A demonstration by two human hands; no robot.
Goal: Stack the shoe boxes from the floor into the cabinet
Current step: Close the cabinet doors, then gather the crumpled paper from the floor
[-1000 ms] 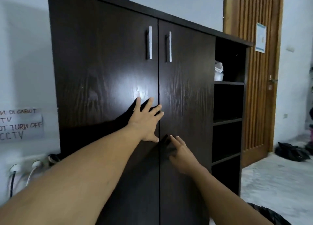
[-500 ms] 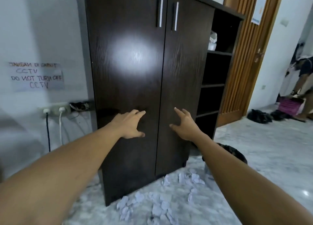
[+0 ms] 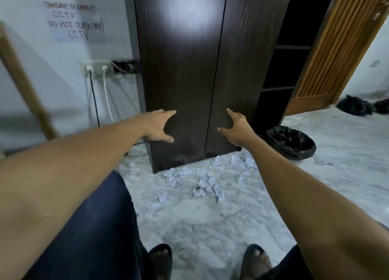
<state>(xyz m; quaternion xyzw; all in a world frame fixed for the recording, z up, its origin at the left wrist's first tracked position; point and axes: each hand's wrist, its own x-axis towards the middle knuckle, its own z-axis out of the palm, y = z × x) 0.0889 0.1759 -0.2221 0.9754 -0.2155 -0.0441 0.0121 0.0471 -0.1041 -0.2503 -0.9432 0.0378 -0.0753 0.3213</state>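
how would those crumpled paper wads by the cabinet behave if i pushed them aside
The crumpled paper wads look very light, so a push would probably scatter them rather than move them together. Their creased, irregular shape suggests they'd squash easily in a grip and tumble only briefly on the marble floor.

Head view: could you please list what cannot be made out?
Inside of the cabinet: hidden by its closed doors, head view.
Door handles: cut off by the top edge.
Shoe boxes: none in frame.
Left hand and right hand: contact with the doors unclear.
Wall sign: top line blurred.
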